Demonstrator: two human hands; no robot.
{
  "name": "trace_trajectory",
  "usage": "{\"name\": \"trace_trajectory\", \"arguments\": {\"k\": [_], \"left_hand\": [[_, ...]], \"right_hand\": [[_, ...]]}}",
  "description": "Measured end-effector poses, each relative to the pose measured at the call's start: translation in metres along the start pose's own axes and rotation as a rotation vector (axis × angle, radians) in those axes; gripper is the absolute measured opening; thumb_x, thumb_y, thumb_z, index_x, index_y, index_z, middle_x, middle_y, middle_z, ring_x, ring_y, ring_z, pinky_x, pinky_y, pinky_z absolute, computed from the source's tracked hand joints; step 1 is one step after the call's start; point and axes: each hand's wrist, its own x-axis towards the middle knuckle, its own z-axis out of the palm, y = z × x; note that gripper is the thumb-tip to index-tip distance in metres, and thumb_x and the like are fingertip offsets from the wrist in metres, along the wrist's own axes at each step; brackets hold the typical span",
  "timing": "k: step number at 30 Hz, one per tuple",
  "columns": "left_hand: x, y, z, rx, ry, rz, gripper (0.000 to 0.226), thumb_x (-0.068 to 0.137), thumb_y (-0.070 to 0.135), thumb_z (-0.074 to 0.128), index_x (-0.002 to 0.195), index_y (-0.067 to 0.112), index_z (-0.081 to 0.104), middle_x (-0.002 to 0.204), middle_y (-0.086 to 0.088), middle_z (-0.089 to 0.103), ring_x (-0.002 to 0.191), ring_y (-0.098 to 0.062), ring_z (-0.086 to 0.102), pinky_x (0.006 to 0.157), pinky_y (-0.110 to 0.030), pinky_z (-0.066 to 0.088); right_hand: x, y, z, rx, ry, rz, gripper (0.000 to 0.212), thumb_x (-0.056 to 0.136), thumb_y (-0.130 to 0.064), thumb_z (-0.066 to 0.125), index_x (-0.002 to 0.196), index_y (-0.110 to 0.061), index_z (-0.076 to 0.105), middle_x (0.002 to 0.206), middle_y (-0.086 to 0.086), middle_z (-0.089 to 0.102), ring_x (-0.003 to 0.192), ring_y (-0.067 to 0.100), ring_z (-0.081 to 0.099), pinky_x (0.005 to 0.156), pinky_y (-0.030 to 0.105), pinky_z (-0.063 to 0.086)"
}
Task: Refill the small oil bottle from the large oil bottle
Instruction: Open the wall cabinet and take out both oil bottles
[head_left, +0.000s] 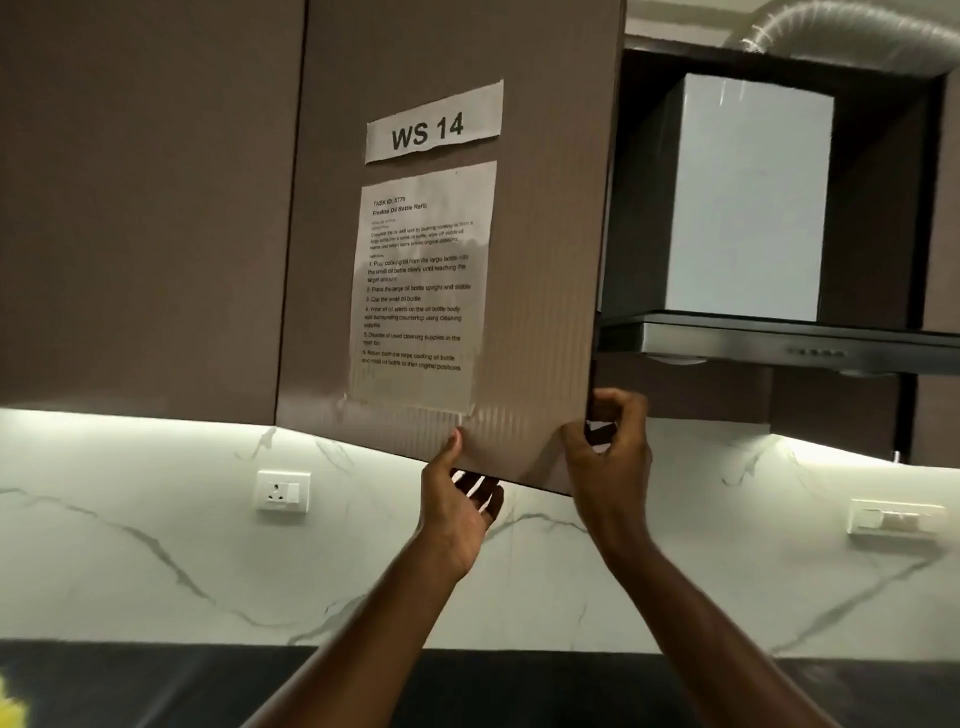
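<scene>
Neither oil bottle is in view. A brown upper cabinet door (540, 270) fills the middle of the head view, swung slightly out from the wall. My left hand (457, 499) holds its bottom edge from below, thumb on the front face. My right hand (613, 452) grips the door's lower right corner, fingers curled round the edge. A "WS 14" label (434, 124) and a printed task sheet (421, 291) are taped to the door front. The cabinet's inside is hidden.
A second closed cabinet door (145, 208) is on the left. A steel range hood (779, 343) with a white chimney hangs on the right. White marble backsplash carries a socket (283, 491) and a switch plate (893, 517). A dark countertop (156, 686) runs along the bottom.
</scene>
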Motion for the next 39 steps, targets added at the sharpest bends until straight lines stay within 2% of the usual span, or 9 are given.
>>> {"name": "trace_trajectory", "arguments": {"k": [8, 14, 18, 21, 26, 28, 31, 36, 39], "left_hand": [[-0.093, 0.028, -0.022, 0.029, 0.091, 0.101, 0.036, 0.103, 0.041, 0.059, 0.124, 0.012, 0.063, 0.110, -0.015, 0.071, 0.093, -0.027, 0.066, 0.073, -0.033, 0.052], [-0.135, 0.068, -0.044, 0.150, 0.141, 0.180, 0.036, 0.105, 0.040, 0.056, 0.125, 0.013, 0.067, 0.116, -0.018, 0.076, 0.114, -0.036, 0.071, 0.110, -0.051, 0.052], [-0.163, 0.099, -0.061, 0.227, 0.136, 0.175, 0.049, 0.105, 0.050, 0.051, 0.136, 0.014, 0.064, 0.127, -0.019, 0.072, 0.112, -0.035, 0.071, 0.089, -0.044, 0.063], [-0.182, 0.120, -0.079, 0.278, 0.105, 0.202, 0.060, 0.109, 0.051, 0.040, 0.144, 0.005, 0.056, 0.136, -0.023, 0.064, 0.120, -0.036, 0.066, 0.073, -0.036, 0.061], [-0.223, 0.149, -0.101, 0.195, 0.070, 0.201, 0.029, 0.100, 0.044, 0.053, 0.094, 0.017, 0.062, 0.083, -0.002, 0.060, 0.081, -0.015, 0.061, 0.082, -0.034, 0.047], [-0.237, 0.159, -0.104, 0.144, 0.093, 0.187, 0.031, 0.108, 0.038, 0.043, 0.094, 0.014, 0.056, 0.071, -0.001, 0.060, 0.074, -0.014, 0.057, 0.078, -0.030, 0.044], [-0.252, 0.181, -0.116, 0.189, 0.170, 0.186, 0.032, 0.112, 0.035, 0.038, 0.100, 0.012, 0.057, 0.079, -0.006, 0.058, 0.080, -0.017, 0.059, 0.086, -0.034, 0.046], [-0.266, 0.206, -0.132, 0.329, 0.294, 0.194, 0.029, 0.108, 0.020, 0.044, 0.086, 0.010, 0.061, 0.059, -0.003, 0.063, 0.056, -0.013, 0.063, 0.055, -0.026, 0.052], [-0.280, 0.206, -0.136, 0.319, 0.294, 0.187, 0.024, 0.109, 0.020, 0.043, 0.111, 0.010, 0.065, 0.097, -0.011, 0.075, 0.093, -0.027, 0.073, 0.087, -0.041, 0.060]], "right_hand": [[-0.069, -0.092, 0.010, 0.047, -0.122, -0.059, 0.043, 0.085, -0.028, 0.076, 0.120, -0.028, 0.051, 0.111, -0.012, 0.061, 0.092, 0.009, 0.064, 0.068, 0.004, 0.052], [-0.110, -0.140, 0.040, 0.050, -0.216, -0.136, 0.047, 0.081, -0.042, 0.075, 0.122, -0.036, 0.051, 0.121, -0.009, 0.066, 0.092, 0.008, 0.069, 0.067, 0.012, 0.059], [-0.137, -0.172, 0.066, 0.050, -0.265, -0.163, 0.050, 0.080, -0.046, 0.078, 0.119, -0.046, 0.046, 0.119, -0.018, 0.061, 0.089, 0.004, 0.068, 0.070, 0.012, 0.060], [-0.159, -0.194, 0.089, 0.046, -0.303, -0.162, 0.051, 0.081, -0.045, 0.079, 0.124, -0.039, 0.052, 0.127, -0.013, 0.062, 0.092, 0.007, 0.068, 0.074, 0.020, 0.064], [-0.194, -0.229, 0.122, 0.012, -0.371, -0.106, 0.057, 0.083, -0.041, 0.080, 0.132, -0.028, 0.055, 0.133, -0.012, 0.058, 0.089, 0.008, 0.067, 0.080, 0.027, 0.065], [-0.205, -0.242, 0.133, -0.023, -0.395, -0.098, 0.055, 0.086, -0.037, 0.082, 0.133, -0.028, 0.054, 0.134, -0.012, 0.059, 0.090, 0.010, 0.068, 0.085, 0.030, 0.065], [-0.217, -0.258, 0.145, -0.060, -0.408, -0.101, 0.053, 0.089, -0.031, 0.083, 0.133, -0.025, 0.055, 0.136, -0.010, 0.059, 0.089, 0.012, 0.069, 0.086, 0.029, 0.063], [-0.229, -0.270, 0.152, -0.121, -0.421, -0.107, 0.052, 0.092, -0.030, 0.081, 0.136, -0.025, 0.055, 0.135, -0.011, 0.062, 0.093, 0.010, 0.068, 0.085, 0.026, 0.059], [-0.235, -0.270, 0.142, -0.153, -0.408, -0.093, 0.048, 0.093, -0.031, 0.078, 0.135, -0.026, 0.055, 0.133, -0.012, 0.063, 0.098, 0.008, 0.066, 0.085, 0.024, 0.057]]}}
